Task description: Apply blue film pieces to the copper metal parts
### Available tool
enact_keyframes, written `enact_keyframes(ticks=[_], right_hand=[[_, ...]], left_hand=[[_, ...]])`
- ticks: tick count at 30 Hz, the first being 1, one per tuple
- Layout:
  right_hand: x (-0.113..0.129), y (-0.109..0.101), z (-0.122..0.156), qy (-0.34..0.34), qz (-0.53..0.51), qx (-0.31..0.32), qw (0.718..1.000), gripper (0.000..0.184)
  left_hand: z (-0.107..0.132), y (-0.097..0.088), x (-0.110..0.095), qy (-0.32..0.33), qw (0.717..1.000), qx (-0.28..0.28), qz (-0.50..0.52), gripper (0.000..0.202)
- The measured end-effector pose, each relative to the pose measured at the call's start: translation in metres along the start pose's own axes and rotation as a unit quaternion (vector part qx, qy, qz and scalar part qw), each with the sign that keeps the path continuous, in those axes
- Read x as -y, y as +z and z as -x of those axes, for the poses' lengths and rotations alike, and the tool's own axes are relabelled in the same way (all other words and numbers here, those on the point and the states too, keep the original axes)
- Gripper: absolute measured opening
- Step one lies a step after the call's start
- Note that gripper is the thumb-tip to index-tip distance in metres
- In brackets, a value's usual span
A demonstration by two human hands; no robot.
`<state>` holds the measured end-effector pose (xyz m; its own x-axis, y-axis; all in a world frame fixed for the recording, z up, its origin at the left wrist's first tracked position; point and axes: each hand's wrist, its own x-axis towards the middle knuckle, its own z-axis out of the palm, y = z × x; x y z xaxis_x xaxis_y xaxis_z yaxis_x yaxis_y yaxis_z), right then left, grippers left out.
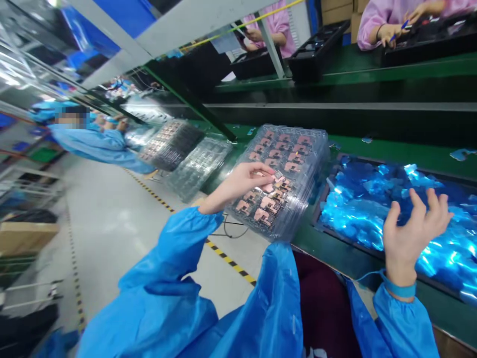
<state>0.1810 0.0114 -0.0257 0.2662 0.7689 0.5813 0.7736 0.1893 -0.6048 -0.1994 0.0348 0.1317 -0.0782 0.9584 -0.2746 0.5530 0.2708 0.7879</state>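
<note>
1. The clear plastic tray (316, 149) lay just right of the middle of the view, on the green counter (372, 151) near its edge. It was thin, glossy and moulded into rows of pockets, which held flat copper-pink parts (263, 215).
2. The left hand (242, 186) reached in from 7 o'clock, its wrist angled over the tray. Its fingers (261, 170) were drawn closed into a pinch on a small part at the tray's upper side, though I could not tell whether they gripped it.
3. The right hand (413, 233) stood open at 4 o'clock, fingers spread and curled, over a black tray (318, 211) of crinkled, shiny blue film pieces (372, 209). I could not tell whether it touched them.
4. Loose, smooth blue gown sleeves (164, 278) covered both forearms.
5. Two more clear trays (197, 169) lay at 9 o'clock, near a co-worker (89, 144) in a blue gown. At 2 o'clock, another co-worker's hand (389, 35) held a blue pen (404, 25) across the counter.
6. The hand hid some tray pockets, and the upper frame edge cut off the far co-workers. The far left was blurred.
</note>
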Motion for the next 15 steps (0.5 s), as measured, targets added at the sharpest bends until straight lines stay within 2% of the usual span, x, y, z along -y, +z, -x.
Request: enact_keyframes(ticks=[3, 6, 9, 11, 15], right_hand=[[0.030, 0.009, 0.001, -0.048, -0.034, 0.028, 0.998, 0.044], [0.056, 0.024, 0.001, -0.065, -0.067, 0.046, 0.995, 0.040], [0.069, 0.036, -0.001, -0.062, -0.134, 0.063, 0.987, 0.036], [0.074, 0.040, -0.002, -0.053, -0.187, 0.097, 0.976, 0.032], [0.080, 0.043, -0.001, 0.007, -0.264, 0.156, 0.952, 0.025]], left_hand=[[0.010, 0.035, 0.000, -0.025, 0.982, -0.035, 0.185, 0.038], [0.011, 0.072, -0.012, -0.034, 0.949, -0.013, 0.313, 0.042], [0.005, 0.102, -0.021, -0.036, 0.923, 0.018, 0.383, 0.039], [-0.001, 0.119, -0.021, -0.035, 0.911, 0.027, 0.410, 0.037], [-0.009, 0.143, -0.016, -0.025, 0.903, 0.046, 0.426, 0.040]])
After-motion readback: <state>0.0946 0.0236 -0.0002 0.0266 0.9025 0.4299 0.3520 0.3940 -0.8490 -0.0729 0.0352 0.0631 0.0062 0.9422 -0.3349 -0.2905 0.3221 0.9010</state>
